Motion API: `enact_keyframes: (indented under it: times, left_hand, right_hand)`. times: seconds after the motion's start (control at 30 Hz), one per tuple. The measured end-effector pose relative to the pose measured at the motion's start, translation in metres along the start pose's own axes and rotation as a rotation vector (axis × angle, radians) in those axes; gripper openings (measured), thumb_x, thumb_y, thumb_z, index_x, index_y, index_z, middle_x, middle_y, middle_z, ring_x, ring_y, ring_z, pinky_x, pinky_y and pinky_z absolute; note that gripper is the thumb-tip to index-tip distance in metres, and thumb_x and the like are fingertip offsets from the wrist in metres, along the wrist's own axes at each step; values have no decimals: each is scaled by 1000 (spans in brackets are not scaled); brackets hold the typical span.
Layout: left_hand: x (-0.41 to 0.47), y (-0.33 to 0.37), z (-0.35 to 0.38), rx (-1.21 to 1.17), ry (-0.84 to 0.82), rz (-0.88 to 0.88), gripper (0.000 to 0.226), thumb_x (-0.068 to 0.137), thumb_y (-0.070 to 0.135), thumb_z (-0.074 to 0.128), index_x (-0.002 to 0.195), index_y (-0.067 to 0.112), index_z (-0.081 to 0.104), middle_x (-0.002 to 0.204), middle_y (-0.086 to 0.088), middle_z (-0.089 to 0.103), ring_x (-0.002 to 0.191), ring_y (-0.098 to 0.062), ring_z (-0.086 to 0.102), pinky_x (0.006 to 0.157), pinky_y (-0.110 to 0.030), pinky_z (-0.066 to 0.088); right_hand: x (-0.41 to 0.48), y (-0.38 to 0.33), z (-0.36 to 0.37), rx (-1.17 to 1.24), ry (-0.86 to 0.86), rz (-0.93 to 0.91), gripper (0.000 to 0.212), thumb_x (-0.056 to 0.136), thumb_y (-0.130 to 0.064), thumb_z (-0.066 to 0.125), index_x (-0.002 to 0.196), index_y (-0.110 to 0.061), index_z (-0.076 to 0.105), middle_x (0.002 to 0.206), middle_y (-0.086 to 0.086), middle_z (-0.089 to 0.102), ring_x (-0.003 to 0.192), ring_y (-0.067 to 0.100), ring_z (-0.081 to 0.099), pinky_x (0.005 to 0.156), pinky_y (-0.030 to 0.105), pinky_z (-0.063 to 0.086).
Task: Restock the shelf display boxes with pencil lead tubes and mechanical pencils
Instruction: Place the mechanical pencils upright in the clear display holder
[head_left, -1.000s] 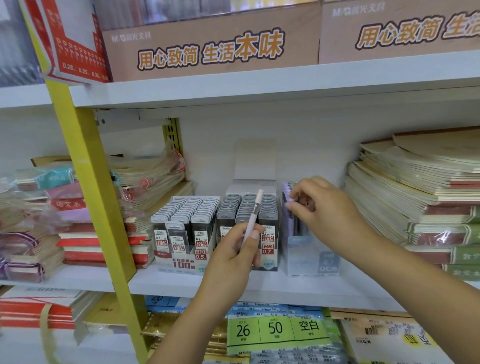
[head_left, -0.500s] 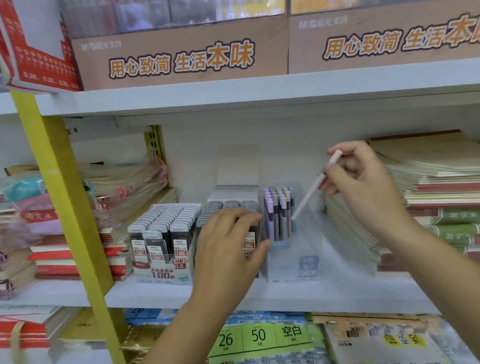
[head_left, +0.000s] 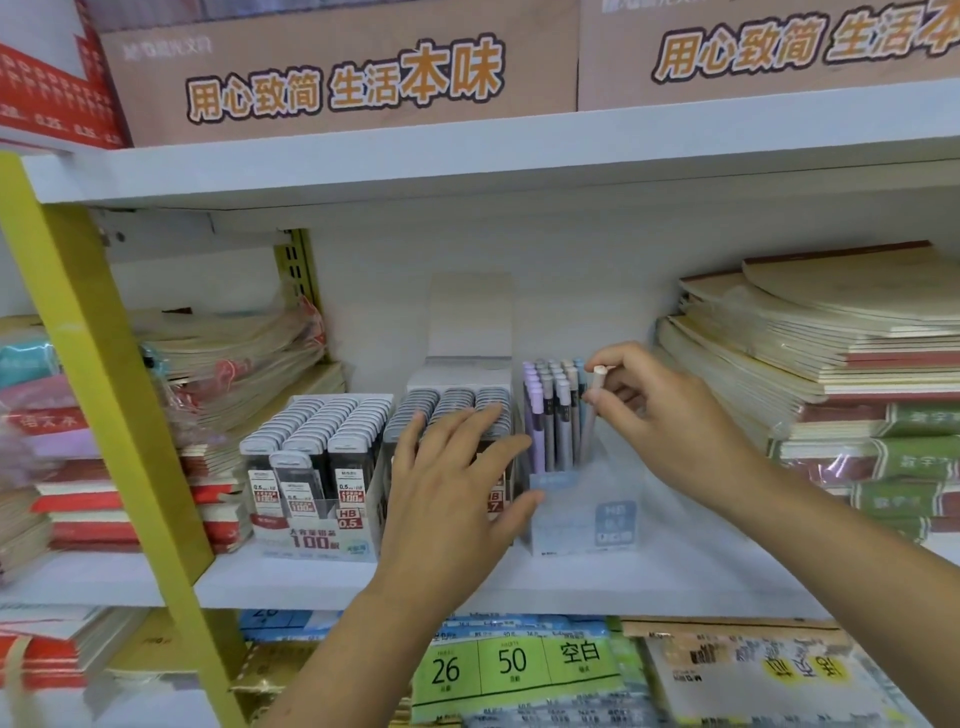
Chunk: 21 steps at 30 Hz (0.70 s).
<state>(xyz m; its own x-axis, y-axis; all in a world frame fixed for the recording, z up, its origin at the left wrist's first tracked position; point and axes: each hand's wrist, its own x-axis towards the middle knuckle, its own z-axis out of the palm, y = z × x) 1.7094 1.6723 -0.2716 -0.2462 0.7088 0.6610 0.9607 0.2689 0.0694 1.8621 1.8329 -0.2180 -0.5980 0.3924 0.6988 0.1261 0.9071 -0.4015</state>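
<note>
My right hand pinches a pale mechanical pencil near its top; its lower end is down inside the clear pencil display box, beside several purple and grey pencils standing there. My left hand is spread with straight fingers over the front of the middle lead tube box, its thumb touching the pencil box's left side. A second lead tube box, marked HB 0.5, stands to the left, full of tubes.
Stacks of notebooks fill the shelf to the right, wrapped exercise books the left. A yellow upright slants across the left. The white shelf above carries brown cartons. Packets lie on the shelf below.
My right hand has lowered the pencil from a slant above the box to nearly upright inside it. My left hand, which passed that pencil over, stays spread on the lead tube box.
</note>
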Motion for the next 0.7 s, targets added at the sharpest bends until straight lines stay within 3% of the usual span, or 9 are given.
enact_keyframes:
  times: [0.2,0.33,0.47,0.57,0.63,0.7]
  left_hand:
    - [0,0,0,-13,10,-5,49,87,63,44,125,40,64,143,10,56,135,-17,47,119,-53,26]
    - [1,1,-1,-12,8,-2,49,86,62,46,125,39,65,142,9,57,133,-18,49,118,-54,26]
    - [3,6,-11,-26,-44,-7,49,88,59,58,133,41,58,151,9,47,143,-19,38,123,-50,15]
    - [-6,8,-16,-67,46,19,49,88,49,67,134,33,60,153,3,47,147,-22,33,123,-48,16]
    - [-28,7,-16,-155,193,39,38,89,40,66,124,25,66,138,2,60,133,-20,49,118,-37,27]
    - [-65,6,-8,-264,268,32,30,91,37,57,115,23,68,122,5,66,116,-14,54,105,-20,30]
  right_hand:
    - [4,5,4,-19,16,28,28,90,-26,65,100,-42,45,77,-15,64,78,-1,59,62,14,44]
    - [9,13,11,-217,58,15,18,84,-26,72,99,-27,61,87,-13,54,93,12,49,66,25,31]
    - [12,7,10,-203,-40,139,27,88,-26,68,115,-28,65,98,-2,46,102,17,44,78,24,31]
    - [-4,-13,2,-109,86,157,36,94,-25,59,129,-31,55,107,-7,47,100,9,48,87,22,39]
    - [-34,-30,1,72,257,122,31,96,-20,56,120,-39,53,101,-14,54,89,1,51,77,13,42]
    - [-75,-45,11,245,315,101,30,96,-21,55,107,-48,53,92,-15,59,81,1,56,67,7,42]
